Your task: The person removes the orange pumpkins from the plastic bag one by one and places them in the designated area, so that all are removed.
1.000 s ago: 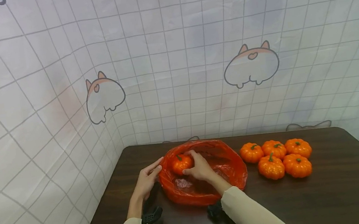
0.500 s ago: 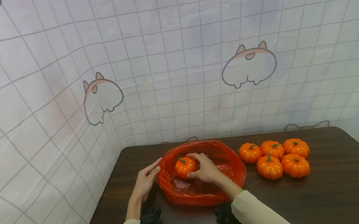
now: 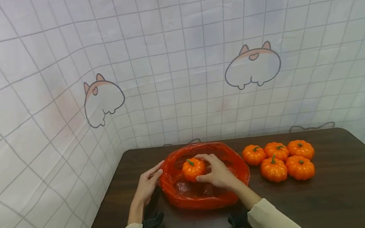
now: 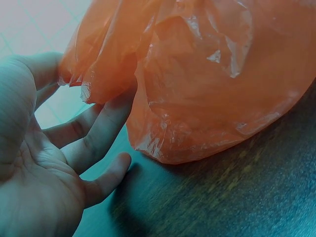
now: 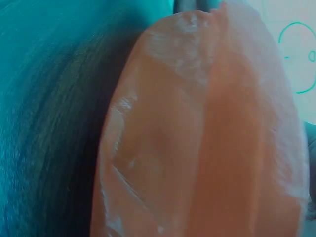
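Observation:
A red plastic bag [image 3: 211, 202] stands on the table with its mouth spread wide. My left hand [image 3: 148, 186] pinches the bag's left rim; in the left wrist view the thin plastic [image 4: 192, 108] lies between thumb and fingers. Over the bag's opening, my right hand [image 3: 219, 173] grips a small orange pumpkin [image 3: 192, 170] with a green stem, thumb in front and fingers behind. The right wrist view is mostly filled by the bag's side [image 5: 182, 133], which hides the right hand's grip there.
Several more small pumpkins [image 3: 274, 169] sit in a cluster on the dark wooden table [image 3: 346, 177], just right of the bag. Behind and to the left hangs a white gridded cloth [image 3: 183, 117], close to the table's edges.
My right hand has moved to the right with the pumpkin, which has shifted from the bag's left side toward its middle and appears higher. The left hand stays at the rim.

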A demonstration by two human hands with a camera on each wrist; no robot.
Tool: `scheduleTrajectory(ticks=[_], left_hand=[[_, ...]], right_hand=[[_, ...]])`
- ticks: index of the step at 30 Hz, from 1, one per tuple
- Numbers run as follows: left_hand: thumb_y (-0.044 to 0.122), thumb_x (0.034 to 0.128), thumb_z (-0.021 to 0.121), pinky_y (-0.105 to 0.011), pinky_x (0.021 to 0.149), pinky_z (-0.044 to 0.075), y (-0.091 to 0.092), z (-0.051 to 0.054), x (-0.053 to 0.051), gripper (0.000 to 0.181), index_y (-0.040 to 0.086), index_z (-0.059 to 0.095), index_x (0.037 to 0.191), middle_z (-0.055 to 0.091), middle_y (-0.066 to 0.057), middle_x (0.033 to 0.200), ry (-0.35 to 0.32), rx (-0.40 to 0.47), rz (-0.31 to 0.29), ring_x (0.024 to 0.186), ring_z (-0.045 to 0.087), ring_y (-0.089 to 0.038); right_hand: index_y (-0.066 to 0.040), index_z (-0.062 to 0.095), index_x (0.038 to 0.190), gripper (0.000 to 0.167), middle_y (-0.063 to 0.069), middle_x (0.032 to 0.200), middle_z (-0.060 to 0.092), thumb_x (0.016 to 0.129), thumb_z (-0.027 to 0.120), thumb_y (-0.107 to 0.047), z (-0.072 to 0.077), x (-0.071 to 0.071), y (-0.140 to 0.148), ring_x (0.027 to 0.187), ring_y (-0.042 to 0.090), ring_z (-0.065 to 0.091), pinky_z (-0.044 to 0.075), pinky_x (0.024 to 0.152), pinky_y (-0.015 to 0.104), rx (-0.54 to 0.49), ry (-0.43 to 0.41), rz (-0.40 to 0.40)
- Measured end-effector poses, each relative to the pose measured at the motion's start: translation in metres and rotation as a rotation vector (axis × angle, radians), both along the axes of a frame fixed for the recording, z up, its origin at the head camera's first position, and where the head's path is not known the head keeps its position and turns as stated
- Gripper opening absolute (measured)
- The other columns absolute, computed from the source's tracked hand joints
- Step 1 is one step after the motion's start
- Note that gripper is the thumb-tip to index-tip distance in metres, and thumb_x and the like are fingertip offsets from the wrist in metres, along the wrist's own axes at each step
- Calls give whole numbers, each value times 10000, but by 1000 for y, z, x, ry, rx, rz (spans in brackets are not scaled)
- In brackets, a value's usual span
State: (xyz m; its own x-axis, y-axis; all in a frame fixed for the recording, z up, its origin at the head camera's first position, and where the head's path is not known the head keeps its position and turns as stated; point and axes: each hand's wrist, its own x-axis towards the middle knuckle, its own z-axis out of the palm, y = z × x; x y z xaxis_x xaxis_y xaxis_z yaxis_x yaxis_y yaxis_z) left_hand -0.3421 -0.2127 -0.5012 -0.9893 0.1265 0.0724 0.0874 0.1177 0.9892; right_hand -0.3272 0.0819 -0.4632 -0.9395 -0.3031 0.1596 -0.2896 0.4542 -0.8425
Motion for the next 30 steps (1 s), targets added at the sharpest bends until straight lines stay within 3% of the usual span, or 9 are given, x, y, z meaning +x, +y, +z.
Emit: scheduleTrajectory(ticks=[7,17,30], left_hand=[[239,1062,570,-314,750,623,-1,1,-1,420,195,571,1480,671,-226,1329,-12,3,6,805,721,-165],[223,1060,573,-324,765,629,-1,3,0,414,194,579,1473,674,-218,1328,-19,10,13,824,724,-160],[212,1059,572,-341,815,634,0,4,0,416,189,577,1474,656,-212,1365,-22,18,5,890,733,-151]], right_hand=[[-279,571,1417,657,65,1369,537,835,864,-188,9,6,13,1180,301,613,549,1029,495,9,35,-7],[-248,573,1422,669,101,1333,543,825,871,-198,16,17,32,1069,290,621,594,948,453,-1,54,4],[-283,532,1440,692,74,1388,517,836,863,-223,21,34,68,1146,291,604,602,930,413,31,63,-14]])
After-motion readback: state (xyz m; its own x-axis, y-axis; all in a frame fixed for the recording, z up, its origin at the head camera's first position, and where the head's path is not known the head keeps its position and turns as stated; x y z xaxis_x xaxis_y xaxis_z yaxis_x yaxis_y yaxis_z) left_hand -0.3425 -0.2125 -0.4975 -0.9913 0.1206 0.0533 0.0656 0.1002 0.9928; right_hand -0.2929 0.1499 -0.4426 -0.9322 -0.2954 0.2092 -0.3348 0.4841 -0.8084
